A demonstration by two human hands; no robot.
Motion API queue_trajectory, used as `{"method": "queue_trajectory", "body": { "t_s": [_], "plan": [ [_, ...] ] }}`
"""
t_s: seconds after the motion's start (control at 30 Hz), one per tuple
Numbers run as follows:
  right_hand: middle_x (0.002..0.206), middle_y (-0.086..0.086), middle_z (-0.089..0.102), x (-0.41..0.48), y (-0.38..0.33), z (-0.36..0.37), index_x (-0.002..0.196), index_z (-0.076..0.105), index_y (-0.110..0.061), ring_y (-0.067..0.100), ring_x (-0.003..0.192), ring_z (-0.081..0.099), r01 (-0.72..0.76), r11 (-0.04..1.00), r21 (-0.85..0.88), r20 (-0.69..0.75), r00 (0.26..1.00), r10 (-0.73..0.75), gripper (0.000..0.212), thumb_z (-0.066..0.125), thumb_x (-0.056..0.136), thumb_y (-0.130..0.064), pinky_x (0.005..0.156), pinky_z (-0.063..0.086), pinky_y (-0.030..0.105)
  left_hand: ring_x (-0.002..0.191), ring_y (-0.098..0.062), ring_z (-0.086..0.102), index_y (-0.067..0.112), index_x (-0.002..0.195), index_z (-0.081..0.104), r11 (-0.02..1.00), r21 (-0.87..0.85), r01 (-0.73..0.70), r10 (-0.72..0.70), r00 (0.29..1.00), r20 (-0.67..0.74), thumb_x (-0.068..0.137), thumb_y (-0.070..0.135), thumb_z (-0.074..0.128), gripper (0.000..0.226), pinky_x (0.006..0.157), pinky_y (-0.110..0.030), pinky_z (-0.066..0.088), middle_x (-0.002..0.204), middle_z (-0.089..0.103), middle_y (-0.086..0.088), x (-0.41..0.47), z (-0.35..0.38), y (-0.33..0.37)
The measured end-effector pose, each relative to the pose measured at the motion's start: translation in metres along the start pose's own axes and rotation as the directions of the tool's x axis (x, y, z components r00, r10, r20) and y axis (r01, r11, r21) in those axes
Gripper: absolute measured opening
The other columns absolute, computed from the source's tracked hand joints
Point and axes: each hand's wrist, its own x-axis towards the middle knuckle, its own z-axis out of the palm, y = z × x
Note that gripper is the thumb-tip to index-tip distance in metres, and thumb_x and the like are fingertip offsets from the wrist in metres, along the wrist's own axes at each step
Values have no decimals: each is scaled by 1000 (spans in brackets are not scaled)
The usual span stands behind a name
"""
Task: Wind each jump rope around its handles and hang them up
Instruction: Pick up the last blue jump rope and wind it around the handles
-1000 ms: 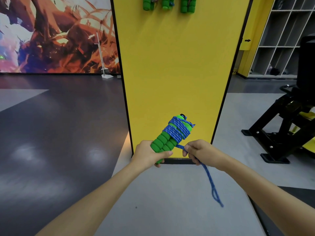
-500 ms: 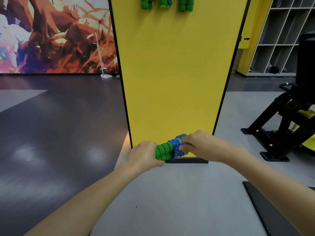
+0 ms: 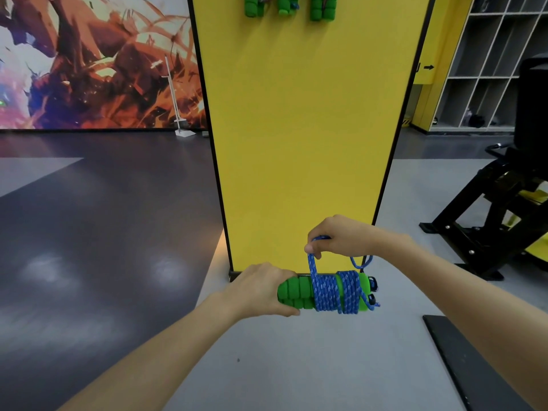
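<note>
While a second ago the green handles (image 3: pixel 296 293) pointed upward with a loose tail hanging, they now lie level, low before the yellow panel (image 3: pixel 305 143). The left hand (image 3: pixel 261 290) grips their bare end with fingers (image 3: pixel 281 274) curled around it. The right hand (image 3: pixel 341 240) pinches the short blue rope (image 3: pixel 329 292) end, pulled up tight. I judge the winding almost finished.

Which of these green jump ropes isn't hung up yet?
The blue-corded jump rope held sideways: the left hand grips its handles, the right hand pinches its cord. The other three hang at the yellow panel's top.
</note>
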Motion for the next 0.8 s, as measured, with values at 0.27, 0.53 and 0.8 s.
{"method": "queue_trajectory", "body": {
  "t_s": [0.27,0.53,0.8],
  "plan": [
    [45,-11,40,2,32,27,62,63,-22,5,43,34,-65,871,487,70,997,35,37,53,93,-37,53,28,18,56,-19,48,24,70,50,961,-276,-23,-8,994,-112,63,46,83,40,53,-33,33,60,53,-5,-3,0,2],
    [63,2,68,6,84,60,100,60,10,12,54,65,-95,708,700,91,995,44,80,71,62,-59,63,58,30,56,-9,56,11,80,65,763,-646,26,-78,996,-52,63,21,89,31,55,-23,43,64,60,6,-8,2,16],
    [50,-5,33,-13,39,78,57,35,-16,6,43,25,-127,296,947,84,985,151,43,29,93,7,43,20,18,58,-15,63,18,82,63,557,-830,23,-155,985,-77,71,8,82,24,51,-23,45,67,67,6,-6,2,29]
  ]
}}
